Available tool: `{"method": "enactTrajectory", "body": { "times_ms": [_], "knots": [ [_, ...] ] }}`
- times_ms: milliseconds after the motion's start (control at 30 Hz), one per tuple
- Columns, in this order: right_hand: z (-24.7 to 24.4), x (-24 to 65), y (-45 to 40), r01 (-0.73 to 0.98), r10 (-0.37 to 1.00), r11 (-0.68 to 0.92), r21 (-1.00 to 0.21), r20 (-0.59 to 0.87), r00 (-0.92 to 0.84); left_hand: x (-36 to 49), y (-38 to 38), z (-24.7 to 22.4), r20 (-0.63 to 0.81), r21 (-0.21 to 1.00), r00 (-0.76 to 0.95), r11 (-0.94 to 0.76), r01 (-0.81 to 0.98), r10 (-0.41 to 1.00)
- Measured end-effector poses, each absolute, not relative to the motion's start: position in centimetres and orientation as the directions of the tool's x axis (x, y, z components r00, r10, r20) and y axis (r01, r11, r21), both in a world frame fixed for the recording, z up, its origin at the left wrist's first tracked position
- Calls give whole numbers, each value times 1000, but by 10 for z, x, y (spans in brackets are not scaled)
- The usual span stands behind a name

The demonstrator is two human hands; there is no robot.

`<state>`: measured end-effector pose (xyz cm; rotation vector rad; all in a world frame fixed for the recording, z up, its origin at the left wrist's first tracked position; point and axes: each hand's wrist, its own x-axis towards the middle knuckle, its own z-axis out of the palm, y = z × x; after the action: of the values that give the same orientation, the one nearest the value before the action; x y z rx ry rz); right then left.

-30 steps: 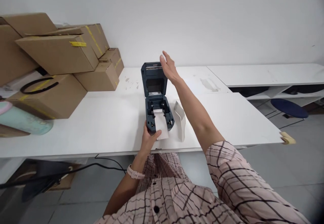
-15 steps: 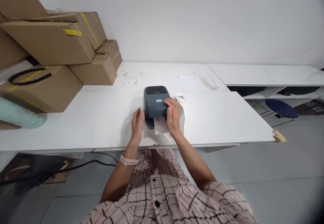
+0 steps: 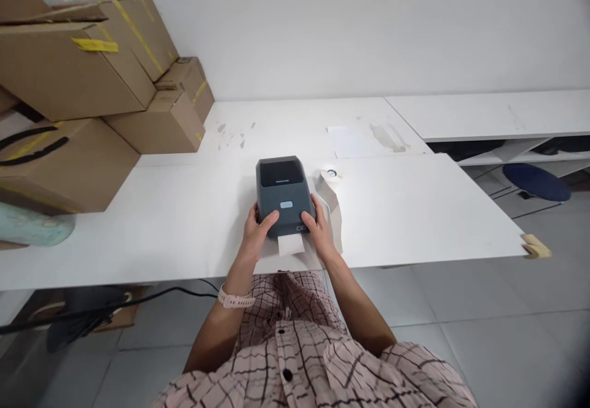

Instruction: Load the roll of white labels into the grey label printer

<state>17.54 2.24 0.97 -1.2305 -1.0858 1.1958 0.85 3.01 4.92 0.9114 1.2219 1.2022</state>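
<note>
A dark grey label printer (image 3: 286, 196) sits on the white table with its lid down. My left hand (image 3: 257, 230) grips its left front side, the thumb lying on the lid. Around the right front side is my right hand (image 3: 319, 228), its thumb also on top and its fingers along the edge. A strip of white label paper (image 3: 291, 245) sticks out of the printer's front, between my hands. To the right of the printer, a roll of labels (image 3: 330, 174) lies on the table with a loose strip (image 3: 335, 217) trailing toward the front edge.
Cardboard boxes (image 3: 157, 122) are stacked at the left, by a pale green cylinder (image 3: 37, 223). A sheet of paper (image 3: 345, 142) lies toward the back. The table's front right corner has a beige guard (image 3: 536, 246); a blue stool (image 3: 536, 182) stands beyond.
The printer's lid, slightly raised at the front before, is now down. My left hand has moved from beside the printer onto it, and my right hand has shifted to its side.
</note>
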Motion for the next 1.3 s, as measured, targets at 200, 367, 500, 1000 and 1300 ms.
{"method": "enactTrajectory", "body": {
  "times_ms": [200, 367, 500, 1000, 1300],
  "knots": [
    [5, 174, 24, -37, 990, 47, -998, 42, 132, 8, 37, 44, -134, 984, -70, 124, -125, 989],
    [-2, 180, 30, -50, 993, 42, -998, 36, 111, 19, 1, 30, 80, 988, -387, -23, 150, 919],
    [3, 179, 28, -20, 993, 34, -999, 31, 112, 33, -39, 13, 103, 983, -554, 1, 183, 826],
    [39, 169, 15, 637, 812, 394, -663, 575, 97, 29, -35, 17, -222, 974, 11, 223, -36, 975],
    [57, 147, 9, 814, 761, 469, -343, 625, -175, -1, -22, 18, 125, 977, -401, -42, 211, 908]
  ]
}}
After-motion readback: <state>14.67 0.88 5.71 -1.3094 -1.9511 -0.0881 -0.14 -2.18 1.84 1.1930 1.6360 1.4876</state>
